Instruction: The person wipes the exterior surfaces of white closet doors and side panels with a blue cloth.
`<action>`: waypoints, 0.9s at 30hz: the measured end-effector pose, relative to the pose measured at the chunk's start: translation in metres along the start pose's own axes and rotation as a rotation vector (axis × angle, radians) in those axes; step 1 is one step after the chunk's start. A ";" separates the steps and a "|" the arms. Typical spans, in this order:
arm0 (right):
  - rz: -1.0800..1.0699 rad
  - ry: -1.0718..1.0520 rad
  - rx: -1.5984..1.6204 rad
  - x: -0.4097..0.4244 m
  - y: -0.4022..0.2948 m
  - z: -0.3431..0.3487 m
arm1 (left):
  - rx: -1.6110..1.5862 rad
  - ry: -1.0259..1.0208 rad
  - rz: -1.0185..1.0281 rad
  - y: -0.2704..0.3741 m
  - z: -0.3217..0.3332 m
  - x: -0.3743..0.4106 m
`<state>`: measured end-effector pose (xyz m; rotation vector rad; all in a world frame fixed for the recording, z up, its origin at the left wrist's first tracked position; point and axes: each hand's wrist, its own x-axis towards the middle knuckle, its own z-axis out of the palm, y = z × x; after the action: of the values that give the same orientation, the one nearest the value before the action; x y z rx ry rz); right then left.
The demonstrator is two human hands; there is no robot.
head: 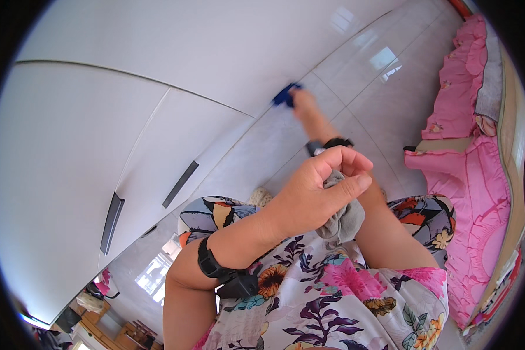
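My left hand (323, 188) is held up in front of my lap, thumb and fingers curled around a crumpled grey cloth (345, 223). Part of that cloth hangs below the palm. Beyond it, my right arm stretches down to the floor. There my right hand (304, 103), blurred, presses a dark blue cloth (286, 94) to the line where the white cabinet front (227, 57) meets the glossy tile floor (332, 100). Both forearms wear black straps with small devices; the one on my left arm (240, 282) shows clearly.
Dark handles (180, 183) stick out from the cabinet panels at left. A bed with a pink ruffled cover (459, 96) stands close on the right. My bent knees (424, 223) are between them. Behind at lower left are wooden furniture (96, 328) and a pink item (104, 282).
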<state>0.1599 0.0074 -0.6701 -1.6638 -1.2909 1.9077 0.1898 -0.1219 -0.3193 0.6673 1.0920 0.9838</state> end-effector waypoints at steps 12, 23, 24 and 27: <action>-0.205 -0.342 0.165 -0.160 -0.006 0.061 | 0.046 0.008 0.071 0.003 0.027 0.012; -0.329 0.155 0.836 -0.060 -0.116 -0.064 | 0.059 -0.002 0.070 0.009 0.023 0.005; -0.340 0.201 0.782 -0.068 -0.126 -0.060 | 0.064 -0.003 0.076 0.009 0.023 0.005; -0.533 0.293 0.522 -0.083 -0.097 -0.020 | 0.060 -0.001 0.077 0.011 0.025 0.007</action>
<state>0.1704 0.0100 -0.5411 -1.1335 -0.8957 1.4473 0.2108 -0.1109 -0.3043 0.7628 1.1056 1.0196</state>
